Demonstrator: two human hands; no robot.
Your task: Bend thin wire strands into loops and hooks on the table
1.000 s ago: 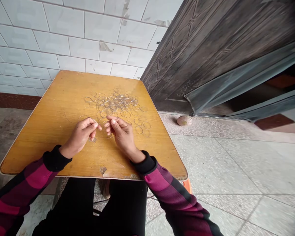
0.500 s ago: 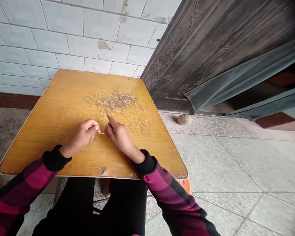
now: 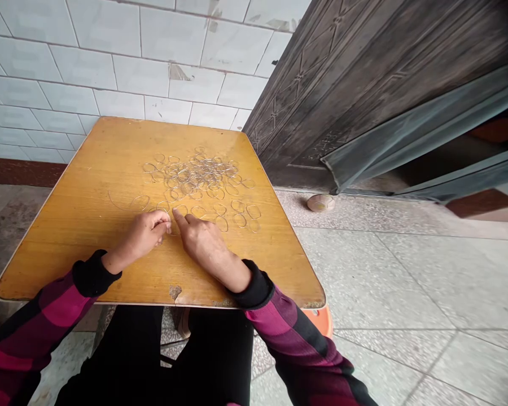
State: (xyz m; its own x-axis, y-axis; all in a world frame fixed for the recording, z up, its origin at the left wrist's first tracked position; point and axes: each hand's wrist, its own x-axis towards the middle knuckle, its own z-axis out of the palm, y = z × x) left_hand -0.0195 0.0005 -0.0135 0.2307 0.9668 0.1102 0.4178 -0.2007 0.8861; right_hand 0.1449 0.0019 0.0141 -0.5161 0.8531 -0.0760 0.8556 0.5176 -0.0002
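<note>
Chipped yellow table (image 3: 88, 237) by white-tiled wall (image 3: 114, 73): left grip (image 3: 141, 234) tight on thin wire (image 3: 140, 196), right grip (image 3: 205, 239) too hidden to tell.

A yellow-brown table (image 3: 80, 237) stands by a white-tiled wall (image 3: 93, 25) and dark door (image 3: 322, 90) on grey flooring (image 3: 389, 276).

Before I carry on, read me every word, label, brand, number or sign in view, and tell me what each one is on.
Readable text: none.
Dark door: faint marks low down that may be writing, too small and blurred to read.
Wire loops, table and wall tiles: no lettering that I can make out.
</note>
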